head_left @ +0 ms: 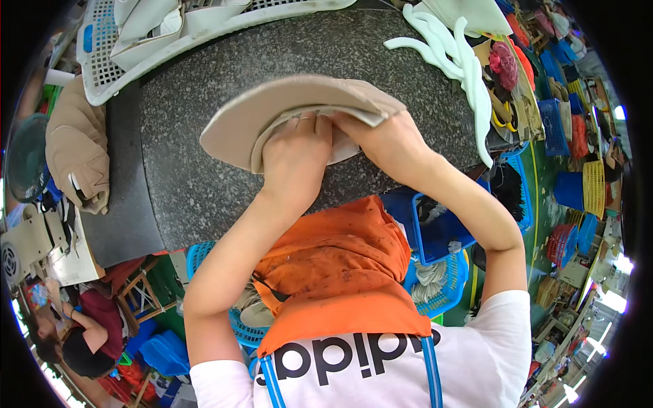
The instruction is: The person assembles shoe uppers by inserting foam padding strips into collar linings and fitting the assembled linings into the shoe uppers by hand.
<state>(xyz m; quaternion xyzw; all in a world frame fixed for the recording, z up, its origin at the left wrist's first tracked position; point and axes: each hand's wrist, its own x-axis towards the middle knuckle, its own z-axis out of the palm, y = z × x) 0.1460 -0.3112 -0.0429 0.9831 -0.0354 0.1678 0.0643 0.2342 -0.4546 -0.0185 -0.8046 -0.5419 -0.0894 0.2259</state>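
Observation:
I hold a beige hat (272, 112) with a wide, stiff brim and a pale inner edge above the dark speckled tabletop (197, 197). My left hand (298, 151) is closed at the hat's opening, its fingertips tucked inside and a ring on one finger. My right hand (394, 144) grips the hat's right side, thumb side turned toward the left hand. The hat's brim reaches out to the left, slightly blurred. What the fingertips press inside the hat is hidden.
Several beige caps (78, 146) are stacked at the table's left edge. A white basket (102, 68) with pale pieces stands at the far left. Wavy white strips (469, 75) lie at the far right. A blue crate (435, 238) and an orange apron (326, 265) are below the near edge.

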